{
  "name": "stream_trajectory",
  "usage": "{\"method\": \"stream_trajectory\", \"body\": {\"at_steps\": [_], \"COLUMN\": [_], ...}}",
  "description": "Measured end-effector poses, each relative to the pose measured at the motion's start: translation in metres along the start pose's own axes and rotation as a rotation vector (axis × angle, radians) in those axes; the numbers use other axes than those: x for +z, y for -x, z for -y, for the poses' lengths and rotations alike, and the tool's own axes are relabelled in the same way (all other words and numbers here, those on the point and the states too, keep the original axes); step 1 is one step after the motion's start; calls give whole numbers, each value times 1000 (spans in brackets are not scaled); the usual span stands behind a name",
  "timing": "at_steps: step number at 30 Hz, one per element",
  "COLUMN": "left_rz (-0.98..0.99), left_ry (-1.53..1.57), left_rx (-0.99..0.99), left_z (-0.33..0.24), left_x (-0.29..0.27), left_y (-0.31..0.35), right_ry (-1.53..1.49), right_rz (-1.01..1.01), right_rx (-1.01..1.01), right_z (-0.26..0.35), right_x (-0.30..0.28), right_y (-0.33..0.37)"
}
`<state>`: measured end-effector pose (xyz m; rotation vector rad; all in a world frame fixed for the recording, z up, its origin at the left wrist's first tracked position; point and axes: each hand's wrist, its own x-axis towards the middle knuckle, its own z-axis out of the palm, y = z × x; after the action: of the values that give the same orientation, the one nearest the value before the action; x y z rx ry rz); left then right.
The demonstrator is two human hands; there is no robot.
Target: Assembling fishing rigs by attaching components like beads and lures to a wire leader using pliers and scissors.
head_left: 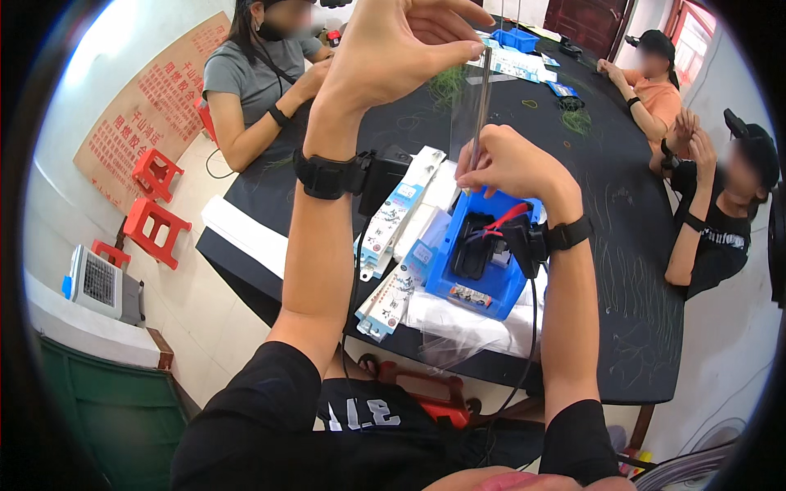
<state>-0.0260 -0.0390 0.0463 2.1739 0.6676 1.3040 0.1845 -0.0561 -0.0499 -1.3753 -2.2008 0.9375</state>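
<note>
My left hand [385, 57] is raised high at the top, thumb and a fingertip close together beside the upper end of a thin, dark metallic rod [485, 94]. What this pinch holds is too small to make out. Lower down, my right hand [520, 168] grips the rod near its bottom end, keeping it almost upright. A clear plastic film [465, 110] shows beside the rod. Below my right hand stands a blue plastic bin [491, 304], holding red-handled pliers [509, 217] and a black tray [471, 250].
White and blue printed packages [397, 296] and clear wrapping [450, 348] lie around the bin on the black table [639, 327]. Green line [575, 121] is tangled farther back. Three people sit around the table. Red stools [155, 229] stand at the left.
</note>
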Motion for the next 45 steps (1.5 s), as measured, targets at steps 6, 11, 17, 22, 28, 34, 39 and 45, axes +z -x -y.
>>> {"method": "stream_trajectory", "body": {"at_steps": [6, 11, 17, 22, 28, 34, 39, 45], "left_rz": [-141, -263, -379, -9, 16, 111, 104, 178], "left_ry": [27, 202, 903, 1085, 711, 494, 337, 294], "left_rx": [127, 406, 628, 386, 244, 160, 144, 221], "left_z": [4, 20, 6, -40, -51, -69, -68, -69], "left_x": [5, -1, -52, -38, 32, 73, 75, 67], "left_y": [-2, -9, 4, 19, 20, 27, 33, 28], "right_ry": [15, -8, 103, -242, -415, -274, -53, -51], "right_rz": [5, -33, -310, -750, -903, -761, -776, -795], "right_rx": [8, -72, -183, -358, -476, -407, -245, 162], "right_z": [-3, -7, -14, 35, 91, 91, -2, -109], "right_x": [2, 0, -35, -58, -35, -28, -34, 23], "right_y": [-1, 0, 32, 65, 132, 179, 180, 149]}}
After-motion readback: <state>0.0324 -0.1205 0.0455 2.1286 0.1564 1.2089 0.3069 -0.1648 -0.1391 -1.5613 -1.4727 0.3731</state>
